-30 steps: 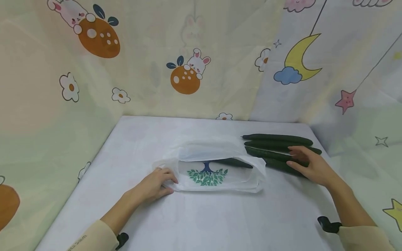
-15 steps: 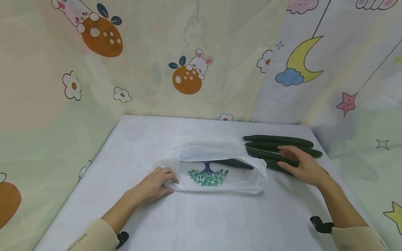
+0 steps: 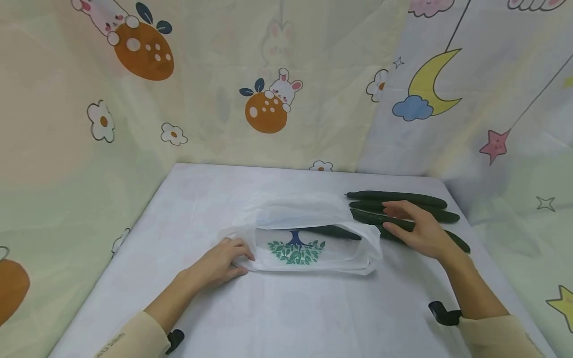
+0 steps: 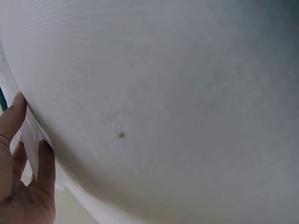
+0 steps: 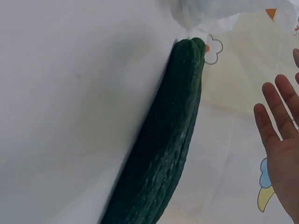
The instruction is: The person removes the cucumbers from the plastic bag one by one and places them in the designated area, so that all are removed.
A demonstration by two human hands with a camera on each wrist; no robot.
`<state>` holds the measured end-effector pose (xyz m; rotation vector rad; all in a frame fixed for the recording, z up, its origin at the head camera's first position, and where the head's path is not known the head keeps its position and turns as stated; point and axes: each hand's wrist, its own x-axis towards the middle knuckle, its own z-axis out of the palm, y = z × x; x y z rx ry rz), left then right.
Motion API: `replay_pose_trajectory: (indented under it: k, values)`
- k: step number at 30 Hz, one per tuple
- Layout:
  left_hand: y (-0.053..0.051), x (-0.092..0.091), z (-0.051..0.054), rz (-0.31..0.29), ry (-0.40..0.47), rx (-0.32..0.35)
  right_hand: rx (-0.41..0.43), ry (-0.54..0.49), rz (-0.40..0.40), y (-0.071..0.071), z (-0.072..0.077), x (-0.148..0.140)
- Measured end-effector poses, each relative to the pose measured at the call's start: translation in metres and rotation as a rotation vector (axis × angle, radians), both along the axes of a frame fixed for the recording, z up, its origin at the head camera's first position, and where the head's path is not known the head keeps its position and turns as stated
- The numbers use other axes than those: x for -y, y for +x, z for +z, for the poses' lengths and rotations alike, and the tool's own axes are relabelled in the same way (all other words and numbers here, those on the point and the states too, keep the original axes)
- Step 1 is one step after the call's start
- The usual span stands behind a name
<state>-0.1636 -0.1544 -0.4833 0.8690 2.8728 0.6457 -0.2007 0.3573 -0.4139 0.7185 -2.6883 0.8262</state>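
A white plastic bag (image 3: 297, 215) with a printed green tree lies flat, its mouth gaping. Inside its mouth part of a dark green cucumber (image 3: 336, 232) shows. My left hand (image 3: 225, 261) pinches the bag's left edge; in the left wrist view the thin film (image 4: 32, 144) passes between thumb and fingers. Right of the bag, several cucumbers (image 3: 398, 198) lie side by side. Over the nearer ones hovers my right hand (image 3: 418, 227), fingers spread and holding nothing. In the right wrist view, its straight fingers stand apart from a cucumber (image 5: 161, 140).
Everything lies on a white-covered table (image 3: 313, 313). Behind it hangs a patterned cloth backdrop (image 3: 201, 89) with rabbits, a moon and stars. Part of the white bag (image 5: 205, 14) appears at the top of the right wrist view.
My right hand has slid leftward along the cucumbers, toward the bag. The left hand and the bag have stayed in place.
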Motion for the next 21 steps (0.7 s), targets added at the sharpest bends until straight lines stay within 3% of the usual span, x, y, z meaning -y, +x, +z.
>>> replay_pose_trajectory:
  k: [7, 21]
  values:
    - [-0.001, 0.001, 0.000, -0.024, 0.006, -0.029, -0.026, -0.050, 0.064, -0.008, 0.007, 0.016]
    - [-0.002, 0.001, 0.000, -0.024, -0.007, -0.003, -0.010, -0.094, 0.133, -0.009, 0.010, 0.047]
